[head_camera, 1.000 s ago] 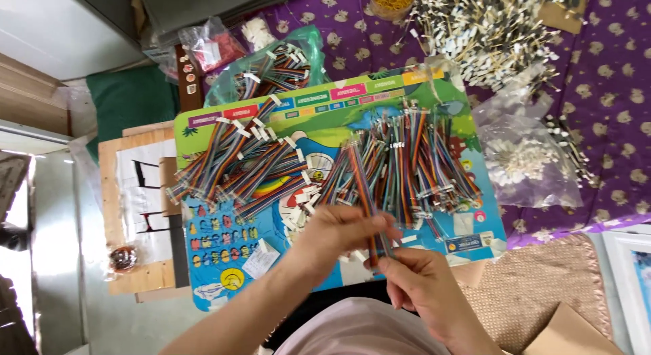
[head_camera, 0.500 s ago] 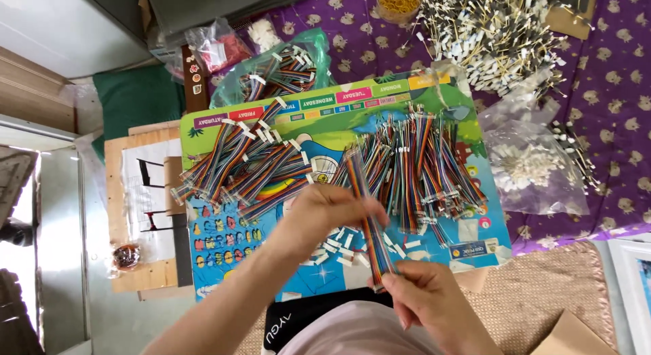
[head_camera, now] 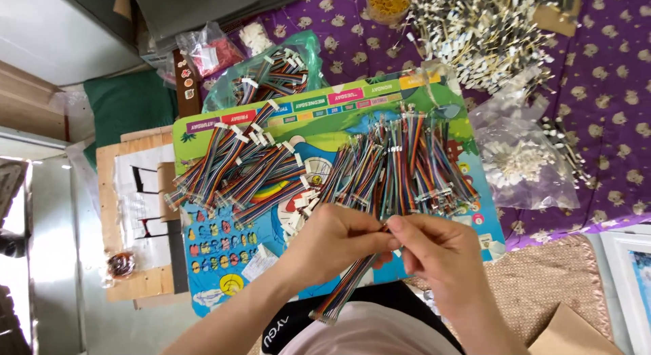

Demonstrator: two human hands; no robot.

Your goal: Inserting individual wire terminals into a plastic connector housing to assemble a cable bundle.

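We record the left hand (head_camera: 336,236) and the right hand (head_camera: 434,250) meeting just above the lap, at the near edge of a bright cartoon-printed plastic board (head_camera: 224,273). Both are pinched shut on one flat rainbow-coloured ribbon cable (head_camera: 349,287): the left-hand fingers wrap its upper part, and the right-hand thumb and forefinger close on the same end, where the two hands touch. The cable runs down and to the left from the hands, and its free end with a small connector hangs over the dark and pink clothing at the bottom of the view. On the board, beyond the hands, lies a spread pile of loose multicoloured ribbon cables (head_camera: 407,165); to the left of it lies a second heap of like cables with white plugs (head_camera: 237,168). A green plastic bag of more cables (head_camera: 271,77) sits past the board's far edge. To the right, on a purple patterned cloth (head_camera: 610,90), rest a clear bag of small white connectors (head_camera: 519,158) and a heap of white-tipped wires (head_camera: 481,29).
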